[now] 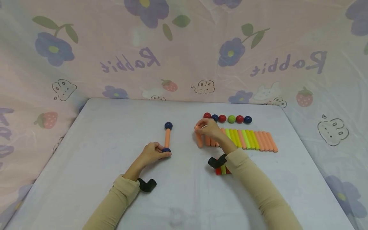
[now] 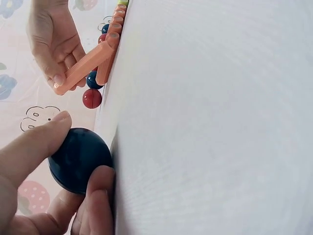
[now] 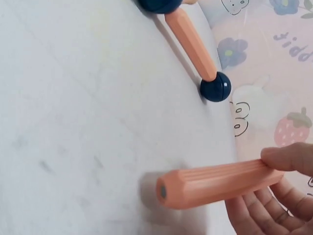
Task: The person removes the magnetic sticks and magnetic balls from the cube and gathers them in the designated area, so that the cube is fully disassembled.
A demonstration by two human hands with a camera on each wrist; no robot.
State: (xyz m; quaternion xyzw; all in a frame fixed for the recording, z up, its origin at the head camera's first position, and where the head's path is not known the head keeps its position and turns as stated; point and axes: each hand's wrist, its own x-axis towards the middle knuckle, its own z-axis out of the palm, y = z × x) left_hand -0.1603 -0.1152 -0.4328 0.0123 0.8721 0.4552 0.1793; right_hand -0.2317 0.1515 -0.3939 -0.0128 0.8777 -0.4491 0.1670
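My left hand [image 1: 152, 152] pinches a dark blue ball [image 2: 80, 160] between thumb and fingers at the near end of an orange rod [image 1: 167, 138]. A second dark blue ball [image 1: 168, 126] sits at that rod's far end, so the three form a line on the table. My right hand [image 1: 210, 128] holds another orange rod [image 3: 220, 185] by one end, thumb on one side and fingers on the other. This rod tilts, its free end pointing down toward the tabletop, left of the row of rods. In the right wrist view, a grey tip shows at its free end.
A row of orange, yellow and green rods [image 1: 248, 139] lies on the right of the white table [image 1: 86, 153]. Behind it runs a line of red, blue and green balls [image 1: 231, 118]. Shorter red and yellow-green pieces [image 1: 223, 170] lie partly hidden under my right forearm.
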